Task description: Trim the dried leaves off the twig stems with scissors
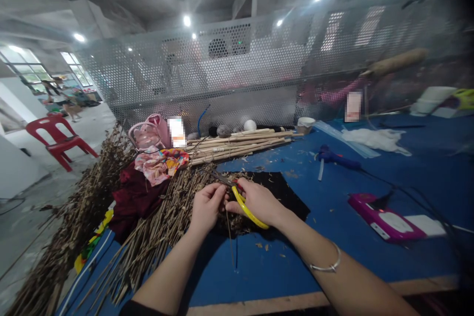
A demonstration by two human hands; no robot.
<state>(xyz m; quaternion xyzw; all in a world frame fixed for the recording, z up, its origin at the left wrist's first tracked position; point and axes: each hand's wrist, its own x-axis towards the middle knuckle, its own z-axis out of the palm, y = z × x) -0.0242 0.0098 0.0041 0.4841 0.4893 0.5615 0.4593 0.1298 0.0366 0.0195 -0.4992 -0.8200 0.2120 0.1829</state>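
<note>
Closed around a pair of yellow-handled shears (249, 210), my right hand (257, 201) sits at the middle of the work surface. The dark blades of the shears point up and left, past the fingertips of my left hand (208, 207). That hand pinches a thin dry stem (229, 232), which hangs down below the fingers. Both hands are close together, almost touching. Beneath and behind them lies a heap of dried brown plant material (240, 227) on a black cloth (287, 192). A large bundle of dried stalks (148, 237) lies to the left of my left hand.
On the blue table (274, 276), pale sticks (240, 145) lie at the back. Rightward are a blue glue gun (338, 158) with a cord, a magenta device (387, 219) and a white cloth (374, 139). A perforated metal screen (229, 69) stands behind; a red chair (59, 138) is left.
</note>
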